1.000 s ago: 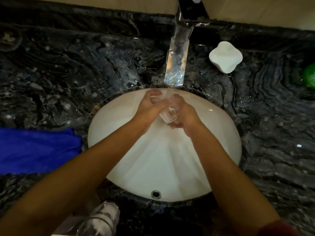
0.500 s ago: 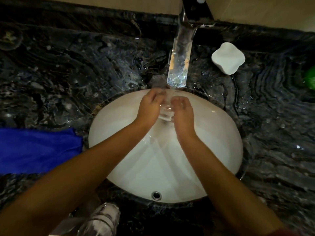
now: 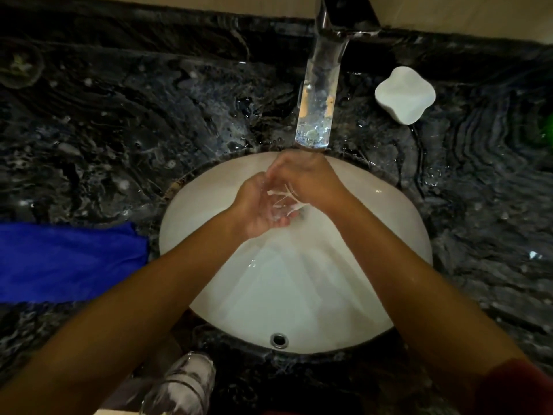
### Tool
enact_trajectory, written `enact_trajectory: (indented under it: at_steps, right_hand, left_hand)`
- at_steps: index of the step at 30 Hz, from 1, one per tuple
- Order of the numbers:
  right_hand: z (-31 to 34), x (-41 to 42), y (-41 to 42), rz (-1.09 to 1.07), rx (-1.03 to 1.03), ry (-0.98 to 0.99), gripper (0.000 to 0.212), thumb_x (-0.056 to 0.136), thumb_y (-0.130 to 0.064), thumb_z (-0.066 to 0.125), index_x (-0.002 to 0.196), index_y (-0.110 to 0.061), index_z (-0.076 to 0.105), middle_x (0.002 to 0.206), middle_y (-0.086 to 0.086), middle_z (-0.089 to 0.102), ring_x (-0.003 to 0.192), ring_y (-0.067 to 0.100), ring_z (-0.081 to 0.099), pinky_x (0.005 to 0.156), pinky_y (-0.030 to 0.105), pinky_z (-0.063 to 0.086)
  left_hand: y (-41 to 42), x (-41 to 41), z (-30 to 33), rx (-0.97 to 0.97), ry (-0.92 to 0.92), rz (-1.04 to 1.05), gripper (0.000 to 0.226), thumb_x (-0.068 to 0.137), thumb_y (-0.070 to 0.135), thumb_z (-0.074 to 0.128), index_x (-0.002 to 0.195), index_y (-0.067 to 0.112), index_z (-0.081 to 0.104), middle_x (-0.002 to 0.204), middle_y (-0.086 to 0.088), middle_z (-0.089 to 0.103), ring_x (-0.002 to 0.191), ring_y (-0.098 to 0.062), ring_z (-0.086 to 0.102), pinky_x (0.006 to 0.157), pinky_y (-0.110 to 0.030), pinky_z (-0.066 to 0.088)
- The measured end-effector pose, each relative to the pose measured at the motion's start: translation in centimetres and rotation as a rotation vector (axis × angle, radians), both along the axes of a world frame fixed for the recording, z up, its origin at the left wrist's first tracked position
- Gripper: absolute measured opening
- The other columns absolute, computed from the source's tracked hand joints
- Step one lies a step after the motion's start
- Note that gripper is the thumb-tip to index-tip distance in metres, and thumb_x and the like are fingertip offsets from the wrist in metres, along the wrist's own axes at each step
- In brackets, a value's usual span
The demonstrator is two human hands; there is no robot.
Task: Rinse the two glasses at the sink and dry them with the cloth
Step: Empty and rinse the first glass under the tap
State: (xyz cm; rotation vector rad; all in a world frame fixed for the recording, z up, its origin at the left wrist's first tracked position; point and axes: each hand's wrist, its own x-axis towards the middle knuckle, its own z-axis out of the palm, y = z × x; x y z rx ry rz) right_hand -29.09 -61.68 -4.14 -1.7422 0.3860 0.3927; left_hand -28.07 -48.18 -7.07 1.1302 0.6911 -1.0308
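Over the white sink basin, just below the tap, both hands work on one clear glass. It shows only as bright wet glints between them. My left hand lies palm up and cups the glass from below. My right hand curls over its far end, right under the spout. A second clear glass stands on the counter at the near edge, below my left forearm. The blue cloth lies flat on the counter left of the basin.
The dark marble counter is wet around the tap. A white rounded dish sits right of the tap, and something green shows at the right edge. An overflow hole marks the basin's near wall.
My left hand has turned palm up and dropped lower under the glass. My right hand has shifted over the top of it toward the spout. The glass now lies tilted between them.
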Motion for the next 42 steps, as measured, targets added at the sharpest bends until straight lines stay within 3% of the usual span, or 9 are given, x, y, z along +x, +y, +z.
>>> enact_trajectory:
  at_steps: [4,7,10,16,20,24,30,38,42]
  right_hand:
    - [0.5,-1.0,1.3,-0.435,0.143,0.084,0.019,0.09,-0.011,0.059,0.078,-0.008,0.074,0.064,-0.004,0.071,0.057,0.008,0.066,0.056,0.019,0.049]
    - [-0.1,-3.1,3.8,-0.706,0.054,-0.067,0.016,0.091,-0.03,0.055,0.093,-0.02,0.068,0.088,-0.011,0.072,0.083,0.01,0.068,0.076,0.031,0.056]
    - [-0.5,-4.2,5.1,-0.665,-0.126,-0.192,0.038,0.099,-0.037,0.051,0.129,-0.015,0.059,0.131,0.004,0.062,0.122,0.017,0.061,0.102,0.028,0.05]
    - [0.3,-2.6,2.4,-0.506,-0.139,-0.143,0.021,0.094,-0.036,0.064,0.095,-0.015,0.069,0.083,-0.007,0.072,0.076,-0.004,0.066,0.071,0.018,0.051]
    - [1.1,-1.7,1.4,-0.482,0.117,0.009,0.018,0.098,-0.029,0.069,0.102,-0.012,0.076,0.093,0.004,0.08,0.087,0.022,0.078,0.076,0.037,0.063]
    - [0.6,-2.3,1.2,-0.518,-0.016,0.024,0.027,0.107,-0.028,0.047,0.09,-0.03,0.067,0.092,-0.004,0.074,0.09,0.016,0.072,0.08,0.036,0.059]
    - [-0.7,-6.6,3.0,-0.498,0.035,0.005,0.047,0.109,-0.045,0.042,0.153,-0.031,0.04,0.138,-0.004,0.064,0.117,0.01,0.067,0.1,0.039,0.057]
    - [-0.8,-5.7,1.1,-0.672,0.775,0.416,0.052,0.1,-0.056,0.055,0.117,-0.009,0.069,0.099,0.014,0.077,0.096,0.032,0.074,0.091,0.052,0.059]
    - [-0.9,-5.5,0.1,-0.65,0.794,0.447,0.04,0.098,-0.049,0.06,0.104,-0.01,0.064,0.073,0.005,0.066,0.065,0.021,0.069,0.075,0.042,0.057]
  left_hand:
    - [-0.9,-0.3,-0.1,0.0,0.01,0.124,0.039,0.101,0.031,0.043,0.076,0.01,0.064,0.077,-0.011,0.065,0.062,-0.026,0.065,0.06,-0.03,0.048]
    - [-2.1,-0.7,-0.2,0.004,0.02,0.238,0.04,0.103,0.026,0.038,0.069,0.012,0.054,0.056,-0.004,0.056,0.046,-0.017,0.055,0.055,-0.025,0.044]
    - [-2.4,-0.9,-0.9,-0.003,-0.075,0.272,0.027,0.095,0.025,0.048,0.082,0.009,0.065,0.077,-0.01,0.058,0.077,-0.026,0.055,0.071,-0.034,0.044]
    - [-1.4,-0.4,0.6,-0.029,-0.229,-0.066,0.043,0.11,0.037,0.034,0.11,0.007,0.066,0.087,-0.01,0.066,0.074,-0.023,0.062,0.062,-0.036,0.051]
    - [-1.4,0.6,1.4,-0.198,-0.219,-0.22,0.068,0.1,0.071,0.032,0.125,0.019,0.067,0.102,-0.013,0.071,0.09,-0.032,0.07,0.079,-0.051,0.062]
    - [-2.1,-0.1,1.0,-0.152,-0.315,-0.195,0.053,0.099,0.049,0.059,0.131,0.006,0.061,0.106,-0.017,0.067,0.085,-0.03,0.069,0.065,-0.039,0.06]
    - [-3.0,-0.4,0.8,-0.027,-0.431,0.02,0.018,0.094,0.017,0.073,0.11,0.014,0.063,0.101,-0.01,0.073,0.086,-0.021,0.072,0.072,-0.037,0.058]
    - [-3.5,-1.2,2.0,0.241,-0.741,0.08,0.02,0.089,0.014,0.08,0.1,0.024,0.067,0.098,0.005,0.074,0.091,-0.003,0.072,0.078,-0.022,0.057]
    - [-2.8,-2.1,1.5,0.28,-0.874,-0.011,0.029,0.09,0.016,0.079,0.119,0.019,0.072,0.121,-0.004,0.075,0.105,-0.01,0.073,0.091,-0.024,0.058]
